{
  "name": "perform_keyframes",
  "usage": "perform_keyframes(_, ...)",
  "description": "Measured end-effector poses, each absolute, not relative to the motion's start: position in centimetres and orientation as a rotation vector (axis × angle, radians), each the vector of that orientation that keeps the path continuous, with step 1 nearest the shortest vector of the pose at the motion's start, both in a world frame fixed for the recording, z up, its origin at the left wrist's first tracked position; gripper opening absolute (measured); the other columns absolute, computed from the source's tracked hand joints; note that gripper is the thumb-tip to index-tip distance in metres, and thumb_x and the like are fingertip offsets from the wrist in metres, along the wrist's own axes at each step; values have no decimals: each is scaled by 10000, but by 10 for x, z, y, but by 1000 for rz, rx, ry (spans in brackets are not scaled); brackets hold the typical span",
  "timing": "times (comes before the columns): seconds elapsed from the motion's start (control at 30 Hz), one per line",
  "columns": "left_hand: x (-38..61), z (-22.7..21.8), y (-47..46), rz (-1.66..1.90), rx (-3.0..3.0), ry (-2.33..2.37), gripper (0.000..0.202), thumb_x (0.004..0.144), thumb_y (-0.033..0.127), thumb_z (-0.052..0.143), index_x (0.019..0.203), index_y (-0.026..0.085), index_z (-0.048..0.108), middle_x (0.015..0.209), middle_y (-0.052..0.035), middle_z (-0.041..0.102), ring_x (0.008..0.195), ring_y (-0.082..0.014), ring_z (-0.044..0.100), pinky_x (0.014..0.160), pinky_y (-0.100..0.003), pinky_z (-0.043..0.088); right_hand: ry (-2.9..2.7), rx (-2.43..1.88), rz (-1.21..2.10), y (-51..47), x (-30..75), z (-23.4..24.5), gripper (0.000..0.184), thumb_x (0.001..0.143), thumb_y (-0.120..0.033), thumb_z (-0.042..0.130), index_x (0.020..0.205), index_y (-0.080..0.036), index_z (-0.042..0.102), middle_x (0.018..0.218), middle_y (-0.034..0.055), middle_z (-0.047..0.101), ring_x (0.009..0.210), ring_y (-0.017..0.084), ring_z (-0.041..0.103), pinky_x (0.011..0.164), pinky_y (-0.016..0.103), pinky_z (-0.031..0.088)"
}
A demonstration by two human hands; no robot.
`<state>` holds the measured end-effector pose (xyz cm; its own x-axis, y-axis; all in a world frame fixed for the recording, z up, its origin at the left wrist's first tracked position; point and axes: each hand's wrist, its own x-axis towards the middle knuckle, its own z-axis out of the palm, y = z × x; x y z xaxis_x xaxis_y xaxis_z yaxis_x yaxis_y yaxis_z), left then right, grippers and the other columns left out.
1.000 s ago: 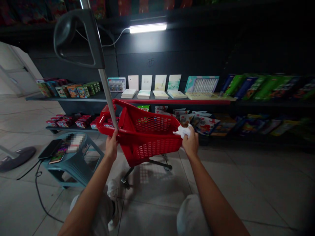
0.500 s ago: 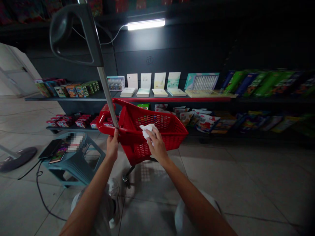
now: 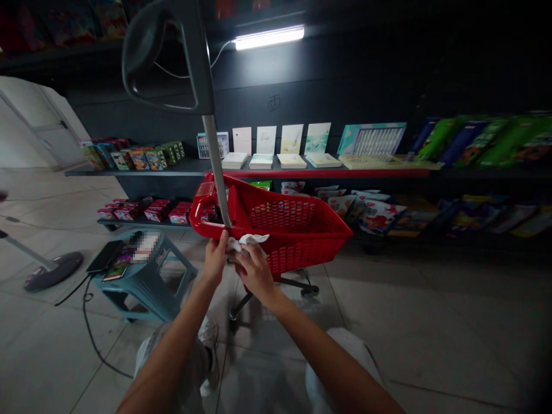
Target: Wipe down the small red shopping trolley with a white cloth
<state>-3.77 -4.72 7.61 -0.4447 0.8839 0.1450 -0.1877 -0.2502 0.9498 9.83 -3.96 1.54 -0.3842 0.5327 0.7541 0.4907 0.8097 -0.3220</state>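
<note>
A small red shopping cart (image 3: 297, 244) with a perforated basket stands in front of me, its handle end to the left. My left hand (image 3: 214, 261) is closed on the cart's near edge, beside the foot of a metal pole (image 3: 218, 172). Dark grey and loop-shaped, a grip (image 3: 202, 69) tops that pole. In my right hand (image 3: 255, 270) is a crumpled white cloth (image 3: 254, 238), pressed to the cart's near side just right of my left hand. The right fingers are bent around the cloth, and part of it is hidden behind them.
Behind the cart runs a dark shelf (image 3: 181, 167) bearing books, boxes and bagged goods. A blue-grey plastic stool (image 3: 146, 290) with a dark device on it stands at left. A cable (image 3: 92, 339) trails over the floor. A round stand base (image 3: 54, 271) is farther left.
My right hand has moved left and down with the cloth, from the basket's side to beside my left hand. The left hand stays on the cart. The view has shifted slightly left.
</note>
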Motion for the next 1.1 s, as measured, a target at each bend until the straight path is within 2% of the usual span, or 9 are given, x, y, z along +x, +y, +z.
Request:
perform_keyframes(0.1, -35, 75, -45, 1798, 934, 1259, 570, 777, 672, 753, 1000, 151, 695, 829, -30, 722, 786, -166, 672, 698, -256, 508, -2128, -741, 40, -40, 88, 6, 368, 943, -159, 606, 1276, -274, 716, 1319, 110, 607, 1304, 300, 531, 1073, 480, 563)
perform_keyframes(0.3, -36, 73, -34, 1865, 917, 1204, 596, 797, 656, 745, 1092, 143, 689, 981, -74, 763, 883, -208, 709, 790, -295, 542, -2266, -675, -22, -36, 86, 5, 356, 962, -151, 594, 1295, -200, 712, 1372, 130, 616, 1283, 311, 511, 1093, 462, 543)
perform_keyframes(0.43, -37, 71, -30, 1849, 891, 1240, 622, 798, 681, 731, 1122, 152, 685, 955, -73, 761, 845, -205, 718, 720, -285, 544, -2333, -690, -69, -31, 103, 6, 284, 982, -167, 601, 1221, -235, 738, 1276, 104, 662, 1186, 287, 555, 1024, 458, 565)
perform_keyframes(0.57, -36, 74, -30, 1852, 839, 1316, 633, 776, 708, 732, 1086, 158, 677, 930, -57, 743, 750, -158, 681, 639, -243, 516, -2315, -779, -99, -19, 137, 10, 305, 960, -119, 604, 1208, -239, 735, 1263, 99, 647, 1200, 275, 541, 1042, 446, 551)
perform_keyframes(0.77, -38, 81, -32, 1889, 829, 1300, 644, 747, 718, 753, 1060, 161, 679, 904, -52, 727, 721, -140, 653, 631, -231, 510, -2204, -968, -96, 9, 215, 10, 400, 930, -87, 552, 1230, -278, 736, 1259, 97, 623, 1237, 271, 534, 1083, 449, 518)
perform_keyframes(0.93, -48, 82, -35, 1806, 847, 1310, 658, 709, 734, 774, 1014, 159, 677, 839, -46, 714, 735, -162, 671, 677, -268, 557, -2024, -1195, -123, 25, 280, 5, 359, 927, -134, 501, 1180, -225, 739, 1315, 124, 572, 1311, 269, 486, 1123, 422, 467)
perform_keyframes(1.03, -52, 82, -38, 1773, 871, 1280, 648, 691, 711, 800, 1000, 156, 674, 914, -65, 736, 793, -170, 692, 743, -290, 576, -1727, -1365, -89, 40, 315, 0, 319, 853, -151, 518, 1094, -182, 725, 1284, 142, 561, 1265, 270, 509, 1136, 435, 437)
perform_keyframes(1.1, -52, 81, -40, 1754, 898, 1255, 640, 691, 710, 797, 979, 152, 673, 978, -88, 749, 839, -177, 703, 782, -300, 579, -1477, -1494, -9, 53, 332, -6, 299, 792, -182, 539, 1042, -161, 702, 1217, 152, 575, 1182, 272, 551, 1093, 444, 458)
